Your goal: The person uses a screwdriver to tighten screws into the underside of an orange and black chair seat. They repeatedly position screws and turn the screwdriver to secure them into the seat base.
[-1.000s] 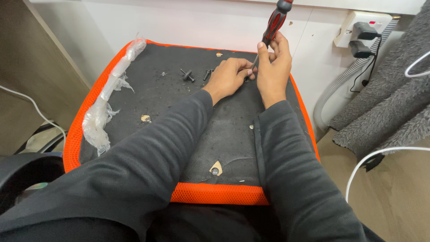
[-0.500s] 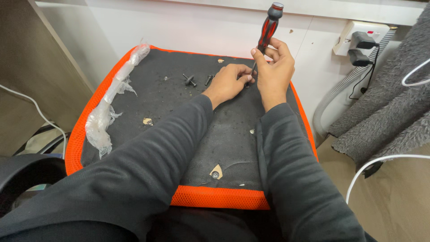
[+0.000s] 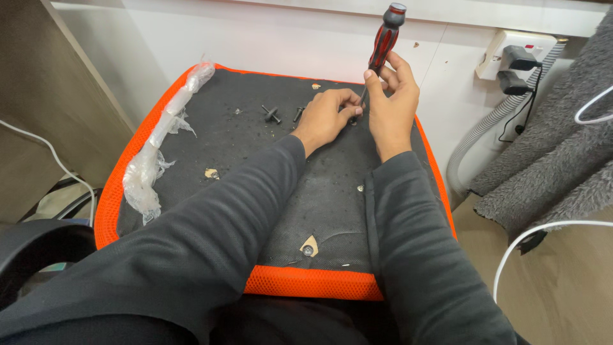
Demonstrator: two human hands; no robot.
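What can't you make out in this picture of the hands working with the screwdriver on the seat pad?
Head view only:
- Screwdriver tip: hidden behind the left hand fingers.
- What the left hand pinches: too small, covered by fingertips.
- Right hand palm side: turned away.
- Black fasteners on the seat pad: too small to identify.
- Dark object at lower left: cut off by the frame edge.

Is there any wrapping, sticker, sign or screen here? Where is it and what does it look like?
Plastic wrapping: clear, crumpled, long strip along the left edge of the black and orange seat pad.
Wall socket: white, rectangular, upper right, with two black plugs in it.
No stickers, signs or screens show.
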